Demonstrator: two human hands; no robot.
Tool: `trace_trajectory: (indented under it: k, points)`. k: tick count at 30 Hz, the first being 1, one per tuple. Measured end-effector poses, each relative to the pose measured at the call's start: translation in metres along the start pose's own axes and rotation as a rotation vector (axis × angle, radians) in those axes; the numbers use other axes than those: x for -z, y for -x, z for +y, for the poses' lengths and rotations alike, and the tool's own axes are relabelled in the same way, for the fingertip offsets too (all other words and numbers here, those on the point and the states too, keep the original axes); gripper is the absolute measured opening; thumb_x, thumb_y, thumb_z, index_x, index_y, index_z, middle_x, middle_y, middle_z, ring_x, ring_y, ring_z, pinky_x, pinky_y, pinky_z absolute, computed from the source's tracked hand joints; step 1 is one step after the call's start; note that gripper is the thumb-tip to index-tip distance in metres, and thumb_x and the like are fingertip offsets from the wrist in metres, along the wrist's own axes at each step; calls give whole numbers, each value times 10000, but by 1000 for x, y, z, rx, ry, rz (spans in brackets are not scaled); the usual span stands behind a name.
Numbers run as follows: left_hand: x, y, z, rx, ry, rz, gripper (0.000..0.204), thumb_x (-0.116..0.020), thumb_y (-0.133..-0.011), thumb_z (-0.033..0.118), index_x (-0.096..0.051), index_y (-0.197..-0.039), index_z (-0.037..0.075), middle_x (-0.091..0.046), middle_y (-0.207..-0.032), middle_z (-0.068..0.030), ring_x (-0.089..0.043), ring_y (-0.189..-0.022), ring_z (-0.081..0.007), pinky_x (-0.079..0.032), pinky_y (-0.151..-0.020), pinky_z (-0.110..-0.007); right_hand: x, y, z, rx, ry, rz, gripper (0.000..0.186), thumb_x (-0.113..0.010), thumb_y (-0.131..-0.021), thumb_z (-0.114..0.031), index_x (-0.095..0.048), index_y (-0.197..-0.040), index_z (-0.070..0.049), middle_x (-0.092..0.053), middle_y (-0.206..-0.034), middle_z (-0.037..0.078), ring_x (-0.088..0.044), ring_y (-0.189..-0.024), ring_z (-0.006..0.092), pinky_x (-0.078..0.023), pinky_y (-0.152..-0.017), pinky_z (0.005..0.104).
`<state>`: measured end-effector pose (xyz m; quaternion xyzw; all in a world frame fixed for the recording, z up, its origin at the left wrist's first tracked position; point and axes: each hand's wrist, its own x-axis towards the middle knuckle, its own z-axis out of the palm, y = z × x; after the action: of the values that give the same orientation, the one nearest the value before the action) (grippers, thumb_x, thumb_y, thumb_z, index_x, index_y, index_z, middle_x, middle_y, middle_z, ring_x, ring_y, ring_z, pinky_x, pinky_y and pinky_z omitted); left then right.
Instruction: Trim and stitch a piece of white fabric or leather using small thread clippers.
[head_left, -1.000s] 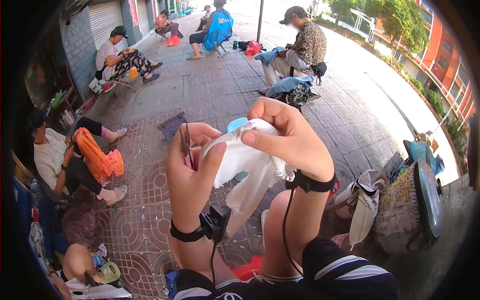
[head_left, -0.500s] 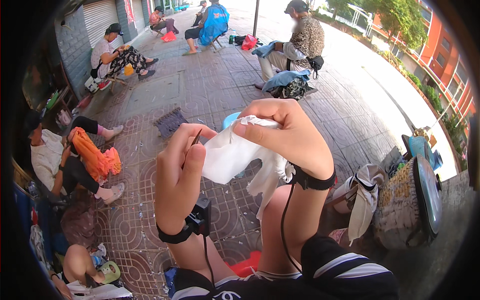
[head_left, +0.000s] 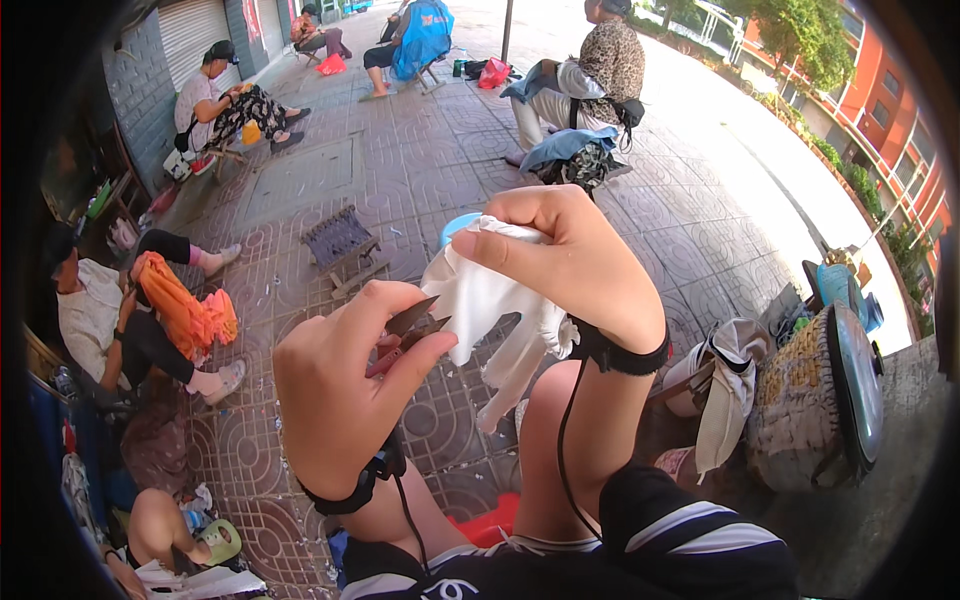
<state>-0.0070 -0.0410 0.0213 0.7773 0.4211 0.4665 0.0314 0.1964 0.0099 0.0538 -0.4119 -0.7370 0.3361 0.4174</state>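
Observation:
Pinched between the thumb and fingers of my right hand [head_left: 585, 270] is a crumpled piece of white cloth [head_left: 478, 300], its loose strip hanging above my knee. My left hand [head_left: 330, 390] is closed around small dark thread snips [head_left: 413, 318]. The two pointed blades stand apart and face the cloth's left edge; whether they touch it I cannot tell. The handle part is mostly hidden in my left fingers. Both wrists wear black straps with thin cables.
A low woven stool [head_left: 340, 238] and a light-blue round thing [head_left: 460, 228] stand ahead. On the right are a woven basket [head_left: 795, 420] with a lid and a draped pale cloth [head_left: 735, 375]. At left a seated person holds orange cloth [head_left: 175, 310]; others sit farther off.
My left hand has come away from the cloth, moving left and down. The snips have turned from pointing up to pointing right, blades now visibly apart. My right hand still holds the cloth.

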Motion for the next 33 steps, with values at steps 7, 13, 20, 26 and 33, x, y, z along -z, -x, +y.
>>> trace_trajectory:
  k: [7,13,20,26,33]
  points:
    - [-3,-2,-2,-14,-23,-29,348,-784,-762,270,-679,-1050,105,-665,-724,-58,-626,-552,-204,-460,-524,-314,0,2,-1,16,-35,-67,384,-690,-870,-270,-574,-693,50,-446,-568,67,-396,-547,99,-355,-507,300]
    - [-2,-5,-2,122,42,-3,410,-782,-763,231,-657,-1138,123,-642,-699,-71,-601,-544,-216,-456,-519,-318,4,1,0,71,11,-120,358,-675,-891,-247,-573,-711,45,-431,-560,52,-386,-553,89,-350,-511,294]
    - [0,0,-11,201,134,-7,330,-789,-777,240,-610,-1007,84,-604,-660,-49,-590,-547,-144,-440,-514,-276,8,5,-5,22,-21,-199,191,-713,-870,-161,-680,-868,28,-597,-724,-2,-503,-701,48,-408,-626,229]
    - [-3,1,-17,174,172,15,304,-788,-783,239,-606,-951,62,-644,-703,-49,-626,-586,-143,-466,-538,-267,9,4,1,57,-2,-264,140,-707,-851,-108,-682,-879,27,-624,-750,30,-531,-702,70,-428,-648,249]
    - [0,3,-22,151,211,10,283,-794,-779,207,-620,-926,40,-666,-729,-55,-627,-604,-128,-463,-551,-245,9,1,2,58,31,-305,151,-721,-850,-113,-680,-880,29,-630,-746,46,-537,-701,74,-431,-648,249]
